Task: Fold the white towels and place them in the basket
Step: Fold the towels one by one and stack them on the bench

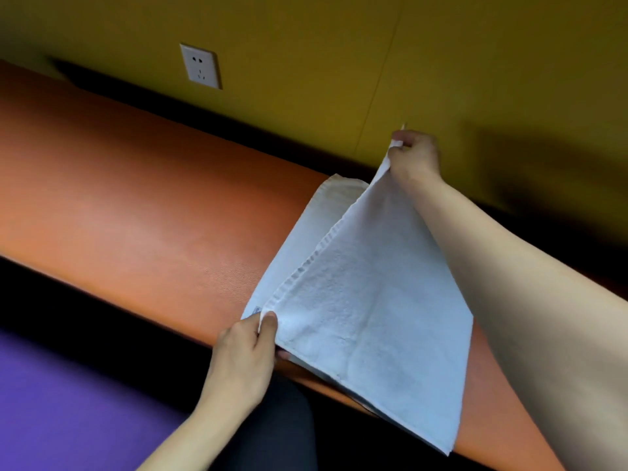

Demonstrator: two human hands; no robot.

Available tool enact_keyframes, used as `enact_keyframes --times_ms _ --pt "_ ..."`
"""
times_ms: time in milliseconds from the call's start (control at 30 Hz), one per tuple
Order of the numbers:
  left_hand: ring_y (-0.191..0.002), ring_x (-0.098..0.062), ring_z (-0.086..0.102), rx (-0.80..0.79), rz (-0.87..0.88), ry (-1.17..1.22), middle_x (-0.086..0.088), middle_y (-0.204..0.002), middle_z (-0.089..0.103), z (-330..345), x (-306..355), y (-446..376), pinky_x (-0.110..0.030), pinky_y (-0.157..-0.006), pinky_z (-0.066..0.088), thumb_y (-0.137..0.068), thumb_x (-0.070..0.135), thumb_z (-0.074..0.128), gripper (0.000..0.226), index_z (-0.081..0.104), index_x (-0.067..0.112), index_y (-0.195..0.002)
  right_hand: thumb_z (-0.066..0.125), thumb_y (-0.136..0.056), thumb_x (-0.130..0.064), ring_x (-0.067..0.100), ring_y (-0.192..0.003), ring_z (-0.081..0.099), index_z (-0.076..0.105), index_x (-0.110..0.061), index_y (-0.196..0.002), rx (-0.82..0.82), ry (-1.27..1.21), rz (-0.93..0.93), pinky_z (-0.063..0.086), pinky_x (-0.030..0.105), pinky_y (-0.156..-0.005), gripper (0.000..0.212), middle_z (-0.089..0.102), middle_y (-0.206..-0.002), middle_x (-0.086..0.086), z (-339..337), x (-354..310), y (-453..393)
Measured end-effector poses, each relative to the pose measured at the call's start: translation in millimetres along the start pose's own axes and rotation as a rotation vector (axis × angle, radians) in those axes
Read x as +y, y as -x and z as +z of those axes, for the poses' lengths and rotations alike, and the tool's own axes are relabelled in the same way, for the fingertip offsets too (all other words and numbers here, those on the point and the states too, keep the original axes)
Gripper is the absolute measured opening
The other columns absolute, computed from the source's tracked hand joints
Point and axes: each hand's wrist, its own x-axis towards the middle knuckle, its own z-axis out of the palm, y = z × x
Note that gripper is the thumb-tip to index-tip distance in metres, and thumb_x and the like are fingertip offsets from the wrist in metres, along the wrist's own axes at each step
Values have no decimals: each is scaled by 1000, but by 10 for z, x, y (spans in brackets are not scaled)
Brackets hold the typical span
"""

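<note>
Near: my left hand (246, 348) pinches the white towel's (370, 307) front corner at the orange desk (142, 205) edge. Far: my right hand (413, 154) pinches the raised back corner. Risk: uneven pull skews the fold; overhanging cloth may slide off.

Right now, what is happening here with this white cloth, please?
A person is folding a white towel on an orange padded surface. The left hand pinches the near corner, and the right hand pinches the far corner and holds it raised, so the upper layer is lifted over the layer lying flat below. The fold is not yet laid down. No basket shows in this view. A wall socket sits on the yellow wall behind.
</note>
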Motion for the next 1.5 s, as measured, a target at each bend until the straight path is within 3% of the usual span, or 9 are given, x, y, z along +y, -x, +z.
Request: enact_keyframes --times_ms 200,367,467,633,833,1033,1200,1300,1500 --pt "-75 -35 58 45 -61 -230 -3 -62 60 -101 -220 -164 -46 -73 47 -101 41 37 46 51 16 -65 48 -101 -10 20 -126 58 64 -16 -134 -79 -24 18 42 17 -92 37 61 -140 4 386 -33 30" --pt "-70 -33 51 56 -80 -302 0 -59 51 -34 -293 -191 -43 -67 41 -102 38 40 39 48 21 -68 55 -101 -16 20 -144 39 37 -19 -155 -280 34 -98 38 26 -110 56 39 -159 3 416 113 265" --pt "-62 -27 53 108 -81 -303 -3 -58 52 2 -345 -231 -41 -62 42 -98 37 46 31 48 21 -73 60 -98 -20 21 -132 49 44 -23 -149 -209 17 -46 49 38 -102 54 45 -150 5 240 529 607" --pt "-68 -32 57 132 7 -390 -3 -75 59 44 -409 -228 -41 -65 45 -94 33 52 15 43 21 -97 62 -92 -14 22 -92 60 60 -21 -127 0 108 90 45 30 -77 36 56 -113 7 -361 1460 1595" --pt "-92 -38 55 146 -18 -474 -12 -109 48 125 -391 -258 -43 -75 43 -91 30 59 32 47 8 -111 76 -82 -30 37 -104 56 55 -15 -110 191 351 292 43 46 -94 38 60 -103 9 -827 2069 2778" --pt "-94 -37 57 24 -163 -426 -11 -96 60 54 -274 -330 -39 -72 42 -89 30 62 26 51 6 -94 63 -89 -55 39 -112 54 57 -13 -110 63 478 496 40 44 -98 47 56 -112 15 -852 2070 3298" --pt "-85 -32 63 17 -104 -242 -8 -92 67 -54 -132 -155 -38 -74 49 -91 24 57 12 56 12 -93 54 -101 -27 35 -90 59 50 -11 -104 81 72 474 43 38 -72 17 62 -92 6 -1034 1907 3372" --pt "-73 -24 74 -8 -52 3 -6 -88 74 -120 -16 136 -48 -79 61 -94 16 59 5 56 16 -98 58 -100 -22 31 -85 60 52 -15 -106 190 -68 386 43 36 -73 11 65 -84 0 -1236 1851 3478" --pt "-67 -20 71 -102 66 160 -6 -89 76 -320 77 785 -31 -71 58 -96 1 58 42 66 37 -117 61 -98 -19 15 -56 51 59 -32 -113 259 -246 323 44 27 -64 20 53 -59 -1 -1723 1844 3818"
